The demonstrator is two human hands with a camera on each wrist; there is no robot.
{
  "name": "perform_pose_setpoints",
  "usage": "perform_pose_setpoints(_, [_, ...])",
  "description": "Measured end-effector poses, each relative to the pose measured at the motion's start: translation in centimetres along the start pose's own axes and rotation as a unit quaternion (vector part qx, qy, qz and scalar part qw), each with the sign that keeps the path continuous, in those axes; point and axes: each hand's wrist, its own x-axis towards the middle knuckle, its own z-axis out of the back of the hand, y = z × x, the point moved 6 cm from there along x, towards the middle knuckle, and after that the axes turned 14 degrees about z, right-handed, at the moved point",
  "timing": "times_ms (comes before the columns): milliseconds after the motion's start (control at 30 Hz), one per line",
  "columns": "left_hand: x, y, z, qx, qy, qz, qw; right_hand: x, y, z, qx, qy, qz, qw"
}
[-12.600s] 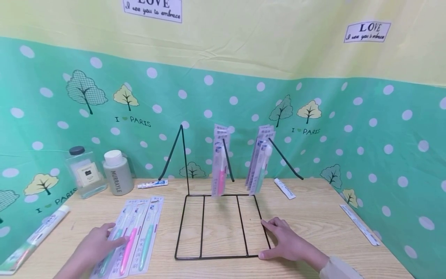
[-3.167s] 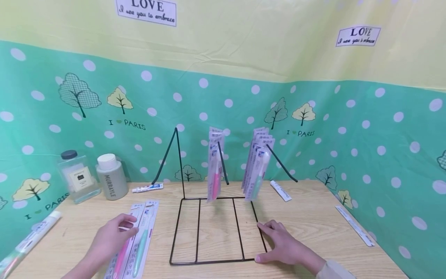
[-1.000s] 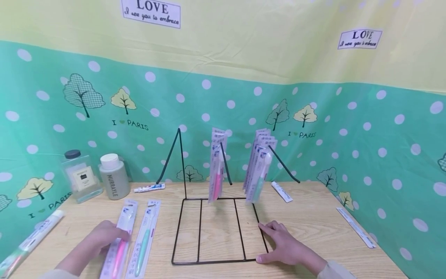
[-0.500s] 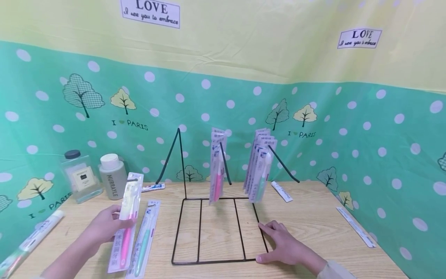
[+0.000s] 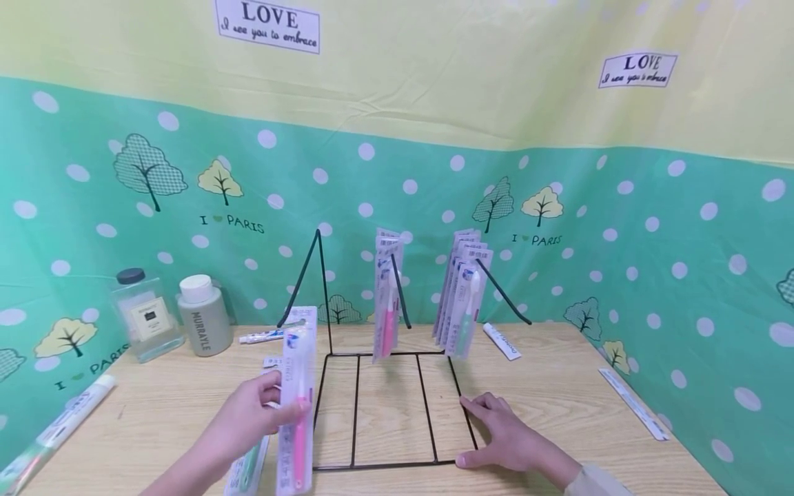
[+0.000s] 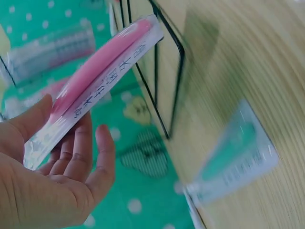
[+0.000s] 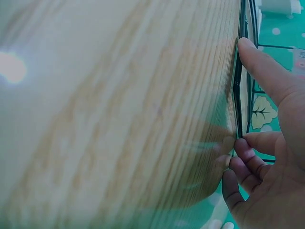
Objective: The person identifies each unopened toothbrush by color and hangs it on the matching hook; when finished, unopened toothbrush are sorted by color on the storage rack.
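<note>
My left hand (image 5: 251,420) pinches a packaged pink toothbrush (image 5: 300,434), upright and above the table. In the left wrist view, the thumb lies on one side of that pack and the fingers behind it. A packaged green toothbrush (image 5: 251,460) lies on the table, partly hidden behind the left hand. My right hand (image 5: 505,432) rests at the near right corner of a black wire display rack (image 5: 355,413), thumb and index finger touching its base wires. Packaged toothbrushes hang on two rack prongs: pink-handled in the middle (image 5: 387,303), green-handled on the right (image 5: 465,303). The left prong (image 5: 300,279) holds nothing.
A glass bottle (image 5: 147,313) and a grey bottle (image 5: 203,317) stand at the back left. Small toothpaste tubes (image 5: 502,342) lie behind the rack. A long tube (image 5: 58,434) is at far left, a narrow white strip (image 5: 633,404) at right.
My left hand has picked up the pink toothbrush pack from the table and carried it right, towards the rack. Another green pack has left the table since the oldest frame. The right hand stays put.
</note>
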Motion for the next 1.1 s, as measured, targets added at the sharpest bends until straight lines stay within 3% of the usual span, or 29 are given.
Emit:
perform_pose_setpoints(233, [-2.0,-2.5,-4.2,-0.001,0.072,-0.089,0.9934,0.0,0.2,0.1,0.005,-0.004,0.001,1.0])
perform_pose_setpoints(333, [-2.9,-3.4,-5.8,-0.011,0.115,-0.107,0.9876,0.0,0.2,0.2,0.005,-0.003,0.0,1.0])
perform_pose_setpoints(467, [-4.1,-4.6,-7.4,-0.026,0.144,-0.131,0.9805,0.1,0.1,0.2,0.005,0.001,0.0,1.0])
perform_pose_setpoints(700, [-5.6,-6.7,-8.5,-0.029,0.139,-0.171,0.9749,0.2,-0.1,0.2,0.008,0.006,-0.011,1.0])
perform_pose_setpoints(900, [-5.6,-7.9,-8.7,-0.051,0.13,-0.162,0.9769,0.1,0.0,0.1,0.009,0.004,-0.01,1.0])
perform_pose_setpoints(1100, [-5.1,-8.1,-9.0,-0.069,0.129,-0.159,0.9764,0.0,0.1,0.0,0.006,-0.001,-0.008,1.0])
